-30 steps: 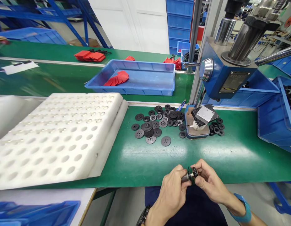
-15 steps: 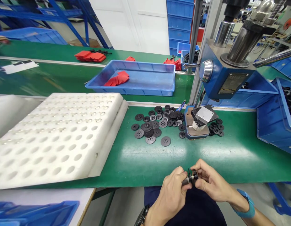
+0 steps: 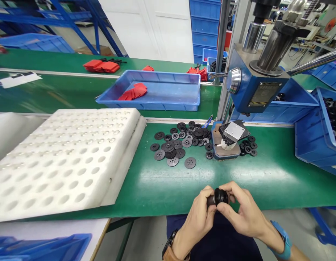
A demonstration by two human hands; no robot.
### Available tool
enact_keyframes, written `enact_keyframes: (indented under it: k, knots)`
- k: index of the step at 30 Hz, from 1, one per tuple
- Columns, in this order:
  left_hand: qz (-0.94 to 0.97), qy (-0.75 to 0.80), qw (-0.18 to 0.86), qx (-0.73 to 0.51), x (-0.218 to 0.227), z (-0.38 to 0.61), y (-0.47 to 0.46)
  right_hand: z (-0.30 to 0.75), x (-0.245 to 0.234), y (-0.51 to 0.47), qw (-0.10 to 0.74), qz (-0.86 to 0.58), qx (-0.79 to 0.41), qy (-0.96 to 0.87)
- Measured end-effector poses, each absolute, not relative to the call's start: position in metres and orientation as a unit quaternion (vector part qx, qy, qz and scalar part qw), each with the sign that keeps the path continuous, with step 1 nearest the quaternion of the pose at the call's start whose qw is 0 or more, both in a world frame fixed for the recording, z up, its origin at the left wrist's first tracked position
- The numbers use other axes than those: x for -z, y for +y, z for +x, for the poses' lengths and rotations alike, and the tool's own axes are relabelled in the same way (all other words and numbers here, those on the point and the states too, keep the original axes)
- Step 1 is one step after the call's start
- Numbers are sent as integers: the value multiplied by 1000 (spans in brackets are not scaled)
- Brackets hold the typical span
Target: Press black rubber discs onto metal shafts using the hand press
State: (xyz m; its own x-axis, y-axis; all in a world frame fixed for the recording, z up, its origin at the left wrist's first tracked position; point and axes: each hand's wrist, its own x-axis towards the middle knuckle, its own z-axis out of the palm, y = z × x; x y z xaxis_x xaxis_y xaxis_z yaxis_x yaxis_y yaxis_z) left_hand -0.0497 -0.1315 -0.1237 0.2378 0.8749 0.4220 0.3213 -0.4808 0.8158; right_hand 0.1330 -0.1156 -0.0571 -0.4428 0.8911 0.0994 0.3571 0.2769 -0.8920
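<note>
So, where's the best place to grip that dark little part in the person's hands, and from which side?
Probably the narrow cylindrical end of the dark part, coming from the person's left, as the left hand does: that end points left and gives a slim shape to close around. The right hand is at the wider, rounded end. Some of the shape is hidden.

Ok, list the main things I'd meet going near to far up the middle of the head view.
Black part held between left hand and right hand → scattered black discs → blue tray with red pieces inside → white panel.
</note>
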Motion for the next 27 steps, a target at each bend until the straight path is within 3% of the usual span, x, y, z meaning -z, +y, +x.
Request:
enact_keyframes:
  k: [6, 15, 27]
  knots:
    - [698, 370, 388, -475, 128, -45, -128, 119, 47, -115, 321, -386, -197, -842]
    - [667, 376, 404, -500, 133, -43, -129, 116, 47, -116, 300, -380, -182, -856]
    - [673, 397, 349, -517, 130, -44, -127, 117, 54, -120, 320, -386, -168, -849]
